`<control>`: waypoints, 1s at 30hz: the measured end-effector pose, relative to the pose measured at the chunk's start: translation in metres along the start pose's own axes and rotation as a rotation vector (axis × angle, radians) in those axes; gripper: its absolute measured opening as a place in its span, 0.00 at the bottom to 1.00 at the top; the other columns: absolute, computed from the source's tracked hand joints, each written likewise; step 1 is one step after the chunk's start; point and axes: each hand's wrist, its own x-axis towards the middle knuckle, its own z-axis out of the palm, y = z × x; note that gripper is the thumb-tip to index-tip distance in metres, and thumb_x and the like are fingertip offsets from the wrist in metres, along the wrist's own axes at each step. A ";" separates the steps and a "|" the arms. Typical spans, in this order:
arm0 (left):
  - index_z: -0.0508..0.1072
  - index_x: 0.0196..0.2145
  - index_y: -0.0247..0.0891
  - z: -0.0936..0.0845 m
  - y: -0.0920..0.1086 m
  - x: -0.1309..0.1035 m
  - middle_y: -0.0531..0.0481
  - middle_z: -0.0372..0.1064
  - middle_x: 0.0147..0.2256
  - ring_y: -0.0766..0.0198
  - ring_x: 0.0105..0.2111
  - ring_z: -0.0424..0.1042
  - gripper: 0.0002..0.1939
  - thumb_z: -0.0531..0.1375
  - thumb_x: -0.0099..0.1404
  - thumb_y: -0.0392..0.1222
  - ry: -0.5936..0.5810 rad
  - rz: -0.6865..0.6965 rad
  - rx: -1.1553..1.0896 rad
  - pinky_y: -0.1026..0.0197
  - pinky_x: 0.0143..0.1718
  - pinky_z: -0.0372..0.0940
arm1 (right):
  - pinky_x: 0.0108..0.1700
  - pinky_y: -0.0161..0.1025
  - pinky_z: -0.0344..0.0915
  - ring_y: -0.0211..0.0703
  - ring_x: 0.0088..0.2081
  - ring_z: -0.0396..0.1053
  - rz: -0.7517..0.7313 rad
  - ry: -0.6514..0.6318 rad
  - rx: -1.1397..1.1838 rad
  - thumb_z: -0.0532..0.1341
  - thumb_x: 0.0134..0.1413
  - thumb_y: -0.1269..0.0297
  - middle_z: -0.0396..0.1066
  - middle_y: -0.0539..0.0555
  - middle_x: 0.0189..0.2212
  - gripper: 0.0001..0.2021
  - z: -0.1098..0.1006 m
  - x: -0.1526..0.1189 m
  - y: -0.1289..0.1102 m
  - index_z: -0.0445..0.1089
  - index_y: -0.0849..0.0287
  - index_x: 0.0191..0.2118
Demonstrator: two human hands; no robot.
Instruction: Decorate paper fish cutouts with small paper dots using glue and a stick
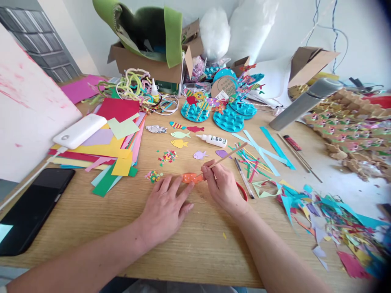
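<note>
My right hand grips a thin wooden stick over an orange paper fish, with my left hand against it.

My right thumb and fingers are pinched together on the stick as on a pen, its upper end slanting toward the tabletop's far right corner; the lower tip is at the fish, though I can't tell if it touches. My left fingers lie low and a little apart, thumb well out, gripping nothing, the index fingertip on the fish. The white-spotted fish lies about midway between the tabletop's left and right edges. Toward the left edge is a small heap of paper dots; toward the far edge, a glue bottle on its side.
</note>
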 end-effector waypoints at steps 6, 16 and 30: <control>0.62 0.62 0.47 -0.001 0.001 0.002 0.43 0.61 0.58 0.46 0.56 0.57 0.24 0.51 0.71 0.51 0.000 -0.006 0.000 0.41 0.57 0.56 | 0.32 0.36 0.60 0.39 0.27 0.64 0.010 -0.009 -0.004 0.50 0.66 0.65 0.66 0.51 0.26 0.12 0.002 0.000 0.001 0.57 0.55 0.29; 0.64 0.61 0.46 0.001 0.002 0.001 0.42 0.60 0.58 0.46 0.57 0.56 0.23 0.51 0.71 0.51 0.019 0.001 0.002 0.41 0.58 0.55 | 0.32 0.36 0.60 0.39 0.27 0.65 0.008 -0.013 -0.023 0.50 0.66 0.64 0.66 0.51 0.26 0.12 0.003 0.001 0.002 0.56 0.54 0.29; 0.66 0.59 0.44 0.000 0.001 0.002 0.42 0.60 0.59 0.47 0.57 0.57 0.22 0.51 0.71 0.51 0.005 -0.008 -0.004 0.42 0.58 0.56 | 0.32 0.37 0.60 0.40 0.27 0.65 0.015 -0.016 -0.025 0.49 0.67 0.64 0.67 0.51 0.25 0.12 0.002 0.001 0.002 0.58 0.55 0.29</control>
